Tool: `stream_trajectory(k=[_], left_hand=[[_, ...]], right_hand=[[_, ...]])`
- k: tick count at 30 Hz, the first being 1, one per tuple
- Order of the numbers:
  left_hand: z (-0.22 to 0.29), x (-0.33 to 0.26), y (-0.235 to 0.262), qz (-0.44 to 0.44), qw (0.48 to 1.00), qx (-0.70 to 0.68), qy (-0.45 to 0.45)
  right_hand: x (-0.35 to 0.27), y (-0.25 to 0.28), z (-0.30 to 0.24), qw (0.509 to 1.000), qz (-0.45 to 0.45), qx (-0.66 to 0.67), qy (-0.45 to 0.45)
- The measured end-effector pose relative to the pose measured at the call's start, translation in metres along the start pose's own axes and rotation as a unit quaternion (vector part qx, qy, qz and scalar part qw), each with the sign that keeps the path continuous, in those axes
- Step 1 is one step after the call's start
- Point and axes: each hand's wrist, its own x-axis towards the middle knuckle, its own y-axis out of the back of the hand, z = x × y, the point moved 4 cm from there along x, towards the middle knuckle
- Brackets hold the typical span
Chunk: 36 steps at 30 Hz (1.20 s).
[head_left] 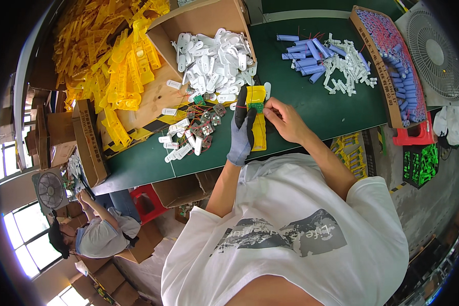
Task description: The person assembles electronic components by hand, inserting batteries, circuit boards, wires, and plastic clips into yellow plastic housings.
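Note:
My left hand (pixel 242 133), in a grey and black glove, grips a long yellow plastic housing (pixel 259 135) near the bench's front edge. A small green circuit board (pixel 256 107) sits in the housing's upper half, with a red wire beside it. My bare right hand (pixel 286 121) is at the housing's right side, its thumb and forefinger pinched close to the board. What lies between those fingertips is too small to make out. Just left of my glove lie small boards with grey parts and red wires (pixel 204 125), among white plastic pieces (pixel 181 148).
A carton of white plastic covers (pixel 214 58) stands behind, with heaped yellow housings (pixel 132 66) to its left. Blue cylindrical cells (pixel 306 58) and small white parts (pixel 347 71) lie right, before a cell tray (pixel 400 76) and a fan (pixel 431 48). Another person (pixel 104 232) works at far left.

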Motion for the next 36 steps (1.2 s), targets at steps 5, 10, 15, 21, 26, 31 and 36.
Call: stream_trajectory(k=[5,10,15,21,26,31,36], left_hand=[[0.013,-0.006,-0.008,-0.011,1.000,0.022,-0.008],[0.006,-0.005,-0.003,0.028,0.997,0.066,-0.026],[0.004,-0.007,-0.006,0.034,0.989,0.132,-0.058],[-0.022,0.001,0.012,0.068,0.994,0.068,-0.041],[-0.017,-0.002,-0.003,0.079,0.992,-0.089,0.047],[-0.014,-0.005,0.002,0.063,0.996,-0.044,0.041],[-0.018,-0.004,0.009,0.047,0.996,-0.070,0.028]], right_hand=[[0.002,-0.002,-0.003,0.999,0.000,-0.029,-0.015],[0.004,-0.004,0.003,1.000,0.013,-0.013,-0.020],[0.004,0.000,0.000,0.999,0.005,-0.016,-0.044],[0.011,0.004,-0.001,0.997,-0.047,0.004,-0.056],[0.028,0.038,-0.014,0.972,-0.018,-0.221,0.073],[0.045,0.036,-0.023,0.859,-0.067,-0.430,0.271],[0.057,0.035,-0.028,0.871,-0.119,-0.396,0.265]])
